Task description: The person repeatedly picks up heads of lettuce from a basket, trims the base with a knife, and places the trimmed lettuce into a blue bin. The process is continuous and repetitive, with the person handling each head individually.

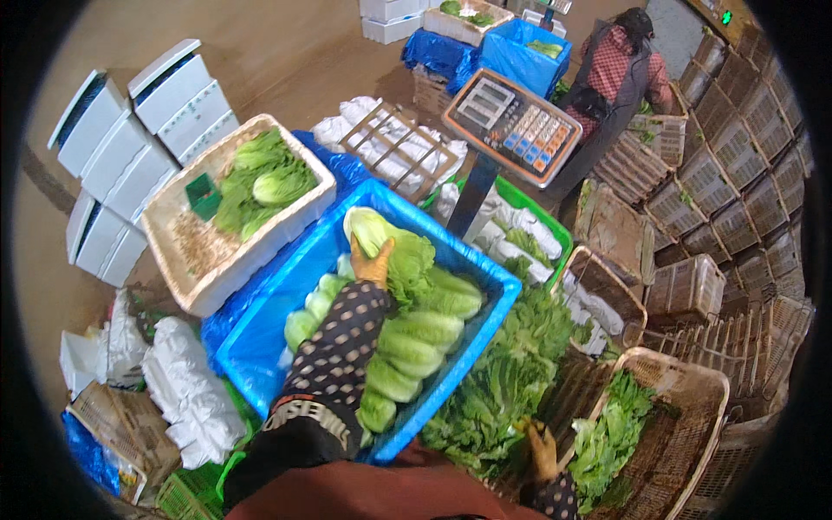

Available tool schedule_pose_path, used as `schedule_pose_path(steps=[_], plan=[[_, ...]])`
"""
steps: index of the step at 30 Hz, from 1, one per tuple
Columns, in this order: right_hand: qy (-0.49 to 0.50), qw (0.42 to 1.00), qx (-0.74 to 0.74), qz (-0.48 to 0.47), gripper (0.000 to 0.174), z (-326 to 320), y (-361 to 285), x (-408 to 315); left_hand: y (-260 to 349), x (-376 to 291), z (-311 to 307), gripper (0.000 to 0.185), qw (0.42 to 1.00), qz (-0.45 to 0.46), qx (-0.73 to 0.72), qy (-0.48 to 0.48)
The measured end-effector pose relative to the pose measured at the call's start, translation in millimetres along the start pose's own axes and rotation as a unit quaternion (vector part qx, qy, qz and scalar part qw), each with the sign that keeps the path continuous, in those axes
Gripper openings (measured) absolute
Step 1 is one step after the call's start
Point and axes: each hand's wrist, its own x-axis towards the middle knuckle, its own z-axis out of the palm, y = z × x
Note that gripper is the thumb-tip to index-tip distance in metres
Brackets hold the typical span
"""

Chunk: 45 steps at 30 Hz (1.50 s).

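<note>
My left hand (370, 263), in a stained glove, grips a Chinese cabbage (396, 250) by its pale base end. That head is over the far part of a crate lined with blue plastic (250, 341). Below it, more Chinese cabbages (419, 335) lie side by side in a row, and another row (318, 299) shows its pale ends beside my sleeve. At the lower right, my right hand (541, 448) is curled next to a heap of loose green leaves (507, 370). A small pale, shiny bit shows at its fingertips; what it is stays unclear.
A foam box (188, 296) with cabbages and a green basket stands beyond the blue crate. An orange-rimmed scale display (513, 127) rises on a post. Plastic crates (679, 370) crowd the right, one holding leaves. A person (611, 84) bends over a crate. White foam boxes (107, 162) are stacked left.
</note>
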Motion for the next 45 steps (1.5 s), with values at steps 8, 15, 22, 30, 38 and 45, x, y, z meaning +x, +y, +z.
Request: schedule_pose_path(steps=[8, 15, 22, 30, 38, 45], plan=[[0.122, 0.977, -0.048, 0.171, 0.058, -17, -30, -108, -160, 102, 30, 0.075, 0.98, -0.087, -0.173, -0.053], [0.519, 0.801, 0.007, 0.297, 0.042, -207, 87, -192, -80, 121, -9, 0.067, 0.986, -0.024, 0.059, -0.151], [0.501, 0.721, -0.015, 0.478, 0.093, -384, 213, -183, 15, -2, -49, 0.06, 0.974, 0.077, 0.107, -0.187], [0.513, 0.764, 0.102, 0.378, 0.105, -403, 281, -168, 28, -262, 24, 0.054, 0.878, 0.191, 0.315, -0.308], [0.691, 0.62, -0.307, 0.209, 0.051, -308, 110, -221, 79, -548, 150, 0.074, 0.59, -0.179, 0.015, -0.787], [0.586, 0.682, -0.387, -0.204, 0.04, -169, 41, -318, 119, -624, 167, 0.127, 0.28, -0.644, 0.037, -0.711]])
